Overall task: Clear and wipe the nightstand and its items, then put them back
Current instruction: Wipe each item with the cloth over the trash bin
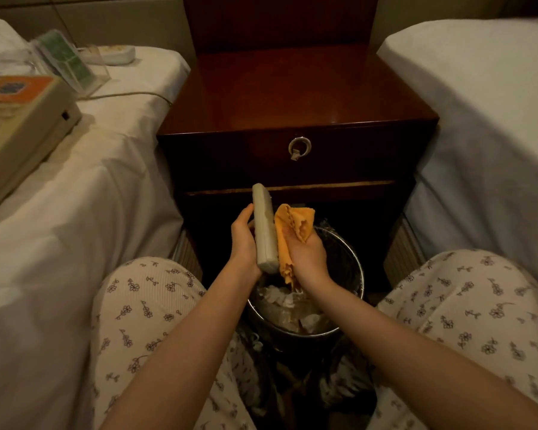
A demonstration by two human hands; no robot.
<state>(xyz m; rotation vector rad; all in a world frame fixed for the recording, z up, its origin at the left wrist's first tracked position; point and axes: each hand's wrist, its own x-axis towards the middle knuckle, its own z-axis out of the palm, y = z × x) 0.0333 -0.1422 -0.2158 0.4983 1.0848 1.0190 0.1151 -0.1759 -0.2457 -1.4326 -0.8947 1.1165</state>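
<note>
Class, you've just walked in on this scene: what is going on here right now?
A person sits facing a dark wooden nightstand between two beds. Their left hand grips what looks like a cream remote, held upright. The right hand holds an orange cloth against its side, over a waste bin. The nightstand top is bare. A boxy cream item, a clear card holder and a second remote lie on the left bed.

Nightstand (292, 97) btwn beds (90, 197), bin (342, 256) — in front
</note>
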